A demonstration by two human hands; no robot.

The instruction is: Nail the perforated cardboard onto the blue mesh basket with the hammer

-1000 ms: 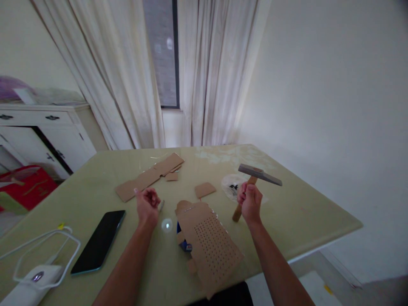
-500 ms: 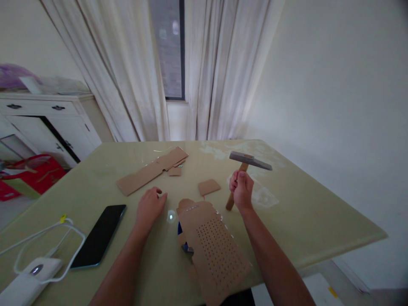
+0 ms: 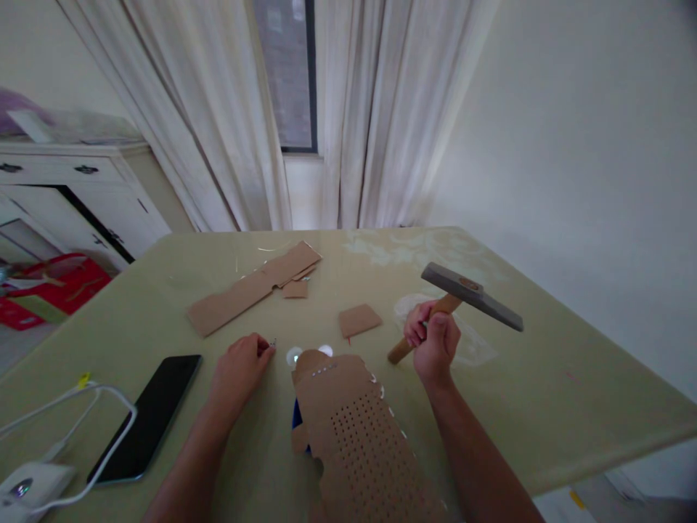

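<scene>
My right hand (image 3: pixel 433 343) grips the wooden handle of a hammer (image 3: pixel 471 297), whose grey metal head is raised above the table and tilted to the right. My left hand (image 3: pixel 237 369) rests low on the table with its fingers pinched on a small nail (image 3: pixel 271 343), just left of a perforated cardboard piece (image 3: pixel 353 421). That cardboard lies between my forearms, over a small blue object (image 3: pixel 295 418).
A black phone (image 3: pixel 146 416) lies at the left, with a white device (image 3: pixel 25 490) and its cable beside it. Cardboard strips (image 3: pixel 253 285) and a small cardboard square (image 3: pixel 359 319) lie further back. A clear plastic bag (image 3: pixel 473 347) lies behind the hammer. A white cabinet (image 3: pixel 81 196) stands left.
My left hand has come down from a raised position to the table beside the cardboard. The hammer in my right hand has tilted, its head swinging to the right.
</scene>
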